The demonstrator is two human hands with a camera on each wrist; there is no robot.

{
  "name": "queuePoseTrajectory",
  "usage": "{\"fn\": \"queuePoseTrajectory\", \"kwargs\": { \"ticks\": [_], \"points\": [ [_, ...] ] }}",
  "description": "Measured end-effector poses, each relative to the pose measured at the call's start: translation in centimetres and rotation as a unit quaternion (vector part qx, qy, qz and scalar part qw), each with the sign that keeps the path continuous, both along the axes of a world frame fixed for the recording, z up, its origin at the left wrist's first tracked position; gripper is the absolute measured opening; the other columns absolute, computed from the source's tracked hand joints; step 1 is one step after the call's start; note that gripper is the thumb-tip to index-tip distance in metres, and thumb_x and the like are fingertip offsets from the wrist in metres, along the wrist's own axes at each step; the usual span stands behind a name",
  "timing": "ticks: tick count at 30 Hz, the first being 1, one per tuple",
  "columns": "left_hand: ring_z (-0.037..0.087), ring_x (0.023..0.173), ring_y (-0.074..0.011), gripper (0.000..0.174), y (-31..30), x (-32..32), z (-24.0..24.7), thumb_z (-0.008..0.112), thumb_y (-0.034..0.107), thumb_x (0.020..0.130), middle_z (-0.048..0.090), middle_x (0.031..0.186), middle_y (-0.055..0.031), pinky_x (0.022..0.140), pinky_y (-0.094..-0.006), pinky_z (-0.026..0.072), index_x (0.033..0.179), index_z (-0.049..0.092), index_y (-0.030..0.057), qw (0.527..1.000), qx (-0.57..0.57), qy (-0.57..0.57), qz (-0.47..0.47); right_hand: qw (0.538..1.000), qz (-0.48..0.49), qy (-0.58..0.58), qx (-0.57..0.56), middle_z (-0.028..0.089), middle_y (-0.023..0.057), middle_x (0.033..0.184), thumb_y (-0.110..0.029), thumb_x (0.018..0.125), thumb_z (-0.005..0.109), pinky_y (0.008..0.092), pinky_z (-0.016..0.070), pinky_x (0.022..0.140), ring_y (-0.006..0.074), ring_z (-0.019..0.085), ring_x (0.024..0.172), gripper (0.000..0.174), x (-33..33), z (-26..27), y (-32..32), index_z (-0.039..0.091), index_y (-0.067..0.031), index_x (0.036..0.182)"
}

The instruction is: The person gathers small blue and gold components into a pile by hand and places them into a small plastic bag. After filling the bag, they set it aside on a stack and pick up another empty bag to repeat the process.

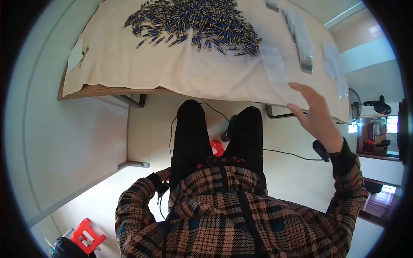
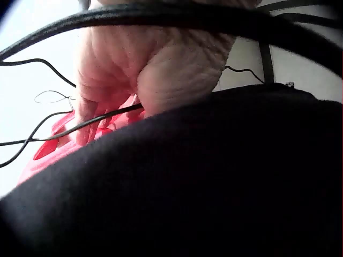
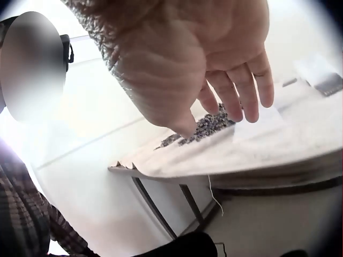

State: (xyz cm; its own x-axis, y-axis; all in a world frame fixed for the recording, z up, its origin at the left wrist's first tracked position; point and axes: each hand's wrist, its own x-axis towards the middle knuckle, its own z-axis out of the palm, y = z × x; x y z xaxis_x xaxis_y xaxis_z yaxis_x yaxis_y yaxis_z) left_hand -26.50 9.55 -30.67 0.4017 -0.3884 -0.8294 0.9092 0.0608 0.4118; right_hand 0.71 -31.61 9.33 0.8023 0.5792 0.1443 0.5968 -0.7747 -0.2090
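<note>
My right hand is raised in front of the table's right front edge, fingers spread and holding nothing. Its palm and straight fingers show in the right wrist view. A thin translucent sheet lies on the cream cloth just beyond the fingertips. Farther back spreads a big heap of small dark blue cylinders with brass-coloured ends. Low beside my thigh, my left hand reaches down at a red plastic stool. Its fingertips are partly hidden, and I cannot tell whether they grip the stool.
A long clear plastic package lies at the table's right side. A white piece of paper is at the left corner. Black cables run near my legs and wrists. Another red stool stands at lower left, a fan at right.
</note>
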Motion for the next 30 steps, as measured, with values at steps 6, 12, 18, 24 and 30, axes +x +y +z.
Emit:
{"fn": "queuePoseTrajectory", "kwargs": {
  "ticks": [6,12,18,24,30],
  "points": [
    [0.061,0.067,-0.019,0.022,-2.5,8.5,-0.7,0.061,0.022,0.088,0.062,0.089,-0.0066,0.067,-0.0386,0.0548,0.104,0.058,0.0081,0.998,-0.047,-0.044,-0.024,1.0,-0.017,0.016,-0.019,0.057,0.0155,0.11,-0.009,0.073,0.069,0.0383,0.0442,0.088,0.034,0.054,0.102,0.045,-0.3,-3.6,-0.7,0.054,-0.0037,0.116],
    [0.061,0.067,-0.0189,0.021,-3.3,17.9,-1.5,0.061,0.022,0.088,0.062,0.088,-0.0065,0.067,-0.0388,0.0549,0.103,0.058,0.0079,0.995,-0.063,-0.062,-0.053,0.999,0.013,-0.039,0.015,0.055,0.0144,0.109,-0.012,0.067,0.072,0.04,0.0444,0.084,0.0337,0.053,0.1,0.047,2.1,-6.2,-2.6,0.056,-0.004,0.111],
    [0.061,0.067,-0.0188,0.021,-3.3,23.6,-3.5,0.061,0.022,0.088,0.062,0.087,-0.0063,0.067,-0.039,0.055,0.102,0.058,0.0076,0.994,-0.063,-0.042,-0.08,0.996,0.074,-0.057,-0.01,0.053,0.0124,0.108,-0.018,0.063,0.075,0.0414,0.0445,0.081,0.0317,0.052,0.096,0.051,4.3,-7.5,-4.1,0.058,-0.0072,0.109],
    [0.061,0.066,-0.0188,0.02,-2.3,26.8,-5.8,0.061,0.022,0.088,0.062,0.086,-0.0062,0.067,-0.0392,0.0551,0.101,0.058,0.0074,0.994,-0.055,-0.009,-0.097,0.995,0.093,-0.033,0.007,0.05,0.0102,0.107,-0.024,0.059,0.078,0.0406,0.043,0.078,0.0298,0.05,0.092,0.056,5.7,-8.8,-5.2,0.058,-0.0104,0.109],
    [0.061,0.066,-0.0187,0.02,-1.3,28.6,-7.4,0.061,0.023,0.088,0.062,0.085,-0.0061,0.067,-0.0395,0.0552,0.1,0.058,0.0071,0.994,-0.046,0.011,-0.102,0.995,0.099,-0.028,0.005,0.049,0.0084,0.105,-0.032,0.064,0.075,0.0375,0.0414,0.077,0.0263,0.048,0.093,0.05,6.0,-8.9,-5.6,0.059,-0.0132,0.107]
  ]
}}
